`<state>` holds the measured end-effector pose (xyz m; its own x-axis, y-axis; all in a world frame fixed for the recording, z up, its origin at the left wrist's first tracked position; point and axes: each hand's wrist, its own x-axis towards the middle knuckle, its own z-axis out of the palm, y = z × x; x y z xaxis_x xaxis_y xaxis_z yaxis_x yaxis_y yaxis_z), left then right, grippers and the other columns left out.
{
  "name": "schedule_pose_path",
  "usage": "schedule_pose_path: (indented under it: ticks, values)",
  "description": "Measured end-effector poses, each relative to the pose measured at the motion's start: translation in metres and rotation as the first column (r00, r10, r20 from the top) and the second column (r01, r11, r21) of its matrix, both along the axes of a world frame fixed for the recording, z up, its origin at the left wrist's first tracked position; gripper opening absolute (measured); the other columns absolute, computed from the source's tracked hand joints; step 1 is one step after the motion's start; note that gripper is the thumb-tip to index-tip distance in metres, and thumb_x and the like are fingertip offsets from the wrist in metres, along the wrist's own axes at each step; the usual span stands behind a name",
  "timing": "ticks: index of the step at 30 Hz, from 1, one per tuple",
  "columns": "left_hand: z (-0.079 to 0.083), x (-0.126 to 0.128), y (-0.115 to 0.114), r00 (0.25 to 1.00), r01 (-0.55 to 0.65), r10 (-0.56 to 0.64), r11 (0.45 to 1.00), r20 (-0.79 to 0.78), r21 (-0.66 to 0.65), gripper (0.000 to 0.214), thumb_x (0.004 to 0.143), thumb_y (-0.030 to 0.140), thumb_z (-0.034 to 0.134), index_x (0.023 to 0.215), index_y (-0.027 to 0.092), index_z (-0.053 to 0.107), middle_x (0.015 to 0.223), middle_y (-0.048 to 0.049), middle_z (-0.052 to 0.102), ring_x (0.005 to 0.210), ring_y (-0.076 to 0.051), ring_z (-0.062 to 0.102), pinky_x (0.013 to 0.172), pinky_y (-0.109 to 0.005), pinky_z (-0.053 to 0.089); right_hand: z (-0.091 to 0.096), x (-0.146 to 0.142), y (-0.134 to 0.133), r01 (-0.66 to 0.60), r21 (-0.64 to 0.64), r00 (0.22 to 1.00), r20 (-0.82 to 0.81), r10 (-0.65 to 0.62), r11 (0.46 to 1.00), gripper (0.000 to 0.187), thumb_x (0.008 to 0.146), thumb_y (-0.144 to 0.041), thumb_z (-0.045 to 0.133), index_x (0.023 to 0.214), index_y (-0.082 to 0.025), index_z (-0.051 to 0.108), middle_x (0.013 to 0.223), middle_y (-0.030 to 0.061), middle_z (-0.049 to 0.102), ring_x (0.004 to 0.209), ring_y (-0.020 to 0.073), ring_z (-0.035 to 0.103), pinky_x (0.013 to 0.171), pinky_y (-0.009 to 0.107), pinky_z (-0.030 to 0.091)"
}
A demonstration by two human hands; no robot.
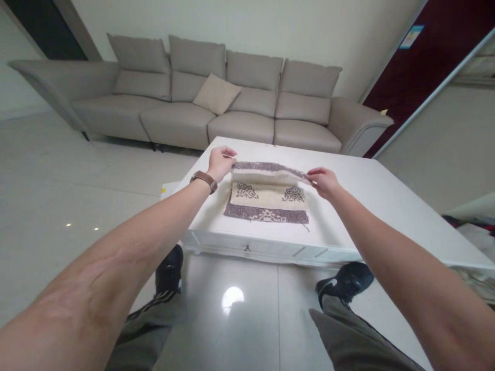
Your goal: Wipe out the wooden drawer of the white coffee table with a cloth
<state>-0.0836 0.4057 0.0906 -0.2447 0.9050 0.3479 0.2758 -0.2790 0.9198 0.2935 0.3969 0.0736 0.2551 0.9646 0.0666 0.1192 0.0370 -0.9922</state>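
A cream towel (266,194) with dark purple-brown bands and scroll patterns lies on the white table (348,180). Its near part rests flat, with a loose thread at the right corner. The far edge is lifted off the tabletop, stretched between my two hands. My left hand (221,162), below a brown-strapped watch, pinches the left end of that raised edge. At the right end, my right hand (324,181) grips the other corner between thumb and fingers. The underside of the towel is mostly hidden.
Beyond the table stands a long grey-beige sofa (240,111) with a beige cushion (217,94). A drawer front with a small knob (246,248) faces me. My black shoes (346,282) are on the tiled floor by the table's near side.
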Motion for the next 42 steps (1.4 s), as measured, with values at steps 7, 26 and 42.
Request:
schedule_pose_path:
  ticks: [7, 26, 42]
  values:
    - [-0.07, 0.003, -0.037, 0.962, 0.121, -0.17, 0.966, -0.212, -0.227, 0.012, 0.063, 0.015, 0.065, 0.074, 0.019, 0.068, 0.076, -0.0021, 0.07, 0.073, -0.017, 0.063, 0.072, -0.032, 0.053, -0.071, 0.018, -0.042, 0.007, -0.145, 0.948, 0.316, 0.04, 0.989, 0.014, 0.057, -0.021, 0.074, 0.067, -0.019, 0.065, 0.062, 0.0005, 0.063, 0.059, 0.0158, 0.057, 0.06, 0.031, 0.049]
    - [-0.042, 0.028, -0.084, 0.222, 0.302, -0.132, 0.951, -0.966, -0.061, 0.028, 0.092, 0.01, 0.045, 0.108, 0.018, 0.066, 0.11, -0.0152, 0.069, 0.115, -0.03, 0.058, 0.095, -0.045, 0.041, -0.033, -0.005, -0.075, -0.338, 0.135, 0.28, 0.959, -0.038, 0.931, 0.028, 0.09, -0.014, 0.047, 0.105, -0.02, 0.069, 0.101, 0.013, 0.068, 0.094, 0.0274, 0.06, 0.083, 0.037, 0.047]
    - [-0.071, -0.009, -0.121, 0.218, 0.375, -0.278, 0.909, -0.936, -0.182, 0.04, 0.083, 0.017, 0.053, 0.122, 0.019, 0.062, 0.12, -0.0146, 0.064, 0.115, -0.032, 0.056, 0.093, -0.044, 0.047, -0.063, 0.006, -0.129, -0.503, -0.129, 0.046, 0.983, 0.175, 0.855, 0.044, 0.087, -0.018, 0.057, 0.13, -0.022, 0.063, 0.125, 0.012, 0.067, 0.117, 0.0292, 0.058, 0.094, 0.039, 0.051]
